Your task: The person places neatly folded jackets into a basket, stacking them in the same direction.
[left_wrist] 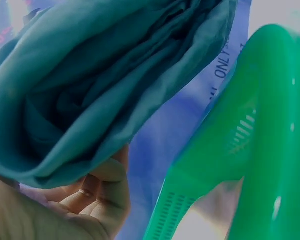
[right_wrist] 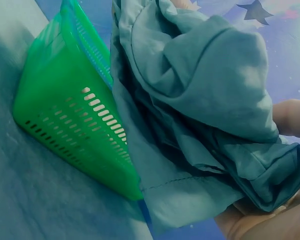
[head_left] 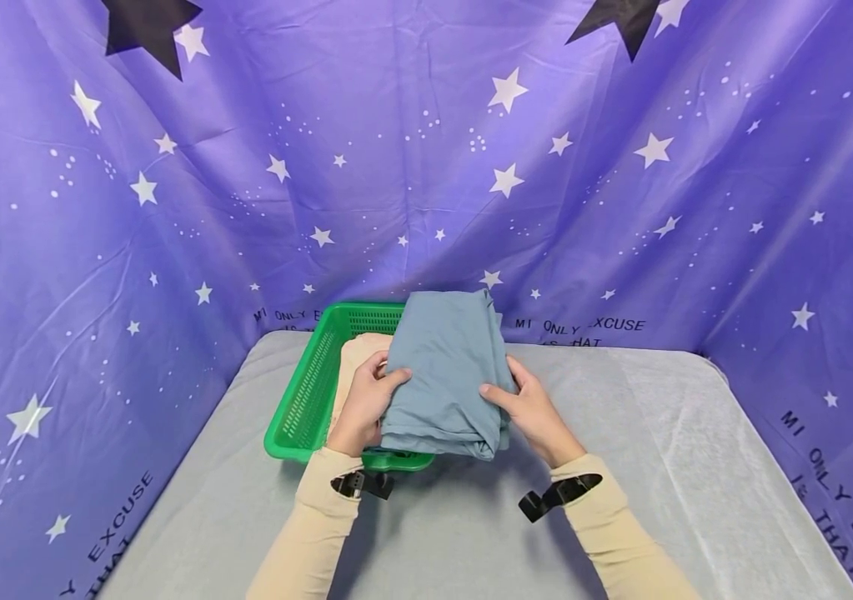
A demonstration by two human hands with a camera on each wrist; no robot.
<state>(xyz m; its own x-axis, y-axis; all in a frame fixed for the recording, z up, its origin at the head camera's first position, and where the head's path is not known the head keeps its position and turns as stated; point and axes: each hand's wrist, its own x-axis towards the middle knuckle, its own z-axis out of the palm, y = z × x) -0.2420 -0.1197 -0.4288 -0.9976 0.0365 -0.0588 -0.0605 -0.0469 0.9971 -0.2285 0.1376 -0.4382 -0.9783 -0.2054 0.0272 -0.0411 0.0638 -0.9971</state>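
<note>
Folded blue-grey cloth (head_left: 444, 367), a garment by its stitched hem, is held up between both hands, partly over the right side of a green plastic basket (head_left: 298, 417). My left hand (head_left: 364, 400) grips its left edge, thumb on top and fingers beneath. At the opposite edge my right hand (head_left: 539, 412) holds it the same way. Layered folds of the cloth (left_wrist: 90, 100) show in the left wrist view, with curled fingers under them. A pale pink folded cloth (head_left: 351, 367) lies in the basket, partly hidden by the left hand and the blue-grey cloth.
The basket stands on a table with a grey cover (head_left: 636, 467), left of the middle. Purple star-printed curtains (head_left: 411, 167) close off the back and both sides. A black strap with a camera (head_left: 557, 496) sits on each wrist.
</note>
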